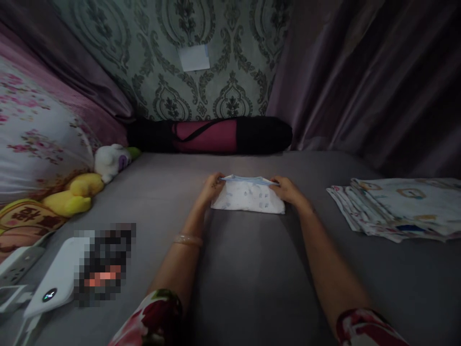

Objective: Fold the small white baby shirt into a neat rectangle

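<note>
Hands, left [212, 186] and right [286, 188], each grip closed on one folded cloth [248, 197], beside one stack [399, 209].

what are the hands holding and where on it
Both hold the folded white cloth: the left hand grips its left far corner, the right hand its right far corner.

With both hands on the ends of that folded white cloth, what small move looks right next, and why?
Probably press the top layer flat and let go. The left hand and right hand pinch the far corners of the folded cloth, which already lies compact on the grey sheet; a stack of folded cloths lies to the right.
</note>
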`<move>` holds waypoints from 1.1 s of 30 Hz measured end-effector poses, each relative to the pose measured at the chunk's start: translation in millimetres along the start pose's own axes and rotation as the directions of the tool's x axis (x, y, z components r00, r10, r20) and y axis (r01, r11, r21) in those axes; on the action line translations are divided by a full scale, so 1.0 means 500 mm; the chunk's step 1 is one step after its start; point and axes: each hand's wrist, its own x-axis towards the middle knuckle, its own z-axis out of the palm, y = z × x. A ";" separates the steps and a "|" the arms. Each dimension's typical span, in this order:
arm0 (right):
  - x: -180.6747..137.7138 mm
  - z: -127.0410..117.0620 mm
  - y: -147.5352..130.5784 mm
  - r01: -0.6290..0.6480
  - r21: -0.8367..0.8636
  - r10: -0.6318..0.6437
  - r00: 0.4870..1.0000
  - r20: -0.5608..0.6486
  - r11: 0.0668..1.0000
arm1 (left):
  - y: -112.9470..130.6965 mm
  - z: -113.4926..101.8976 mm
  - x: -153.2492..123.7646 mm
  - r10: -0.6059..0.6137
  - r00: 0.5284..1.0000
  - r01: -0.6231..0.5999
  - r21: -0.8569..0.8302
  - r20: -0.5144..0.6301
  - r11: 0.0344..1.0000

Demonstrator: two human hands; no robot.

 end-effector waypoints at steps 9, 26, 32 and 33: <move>-0.030 -0.127 -0.057 0.191 0.107 -0.160 0.955 -0.250 0.976 | 0.084 -0.106 -0.018 0.220 0.961 -0.248 -0.174 -0.167 0.953; -0.265 -0.066 -0.042 0.519 -0.239 -0.493 0.854 0.165 0.821 | 0.035 -0.142 -0.215 0.424 0.802 -0.491 0.060 0.421 0.869; -0.304 -0.050 -0.048 0.511 -0.286 -0.461 0.858 0.225 0.811 | 0.012 -0.116 -0.258 0.440 0.773 -0.527 0.077 0.456 0.846; -0.307 -0.051 -0.049 0.502 -0.284 -0.451 0.863 0.228 0.817 | 0.012 -0.117 -0.261 0.438 0.771 -0.529 0.081 0.462 0.845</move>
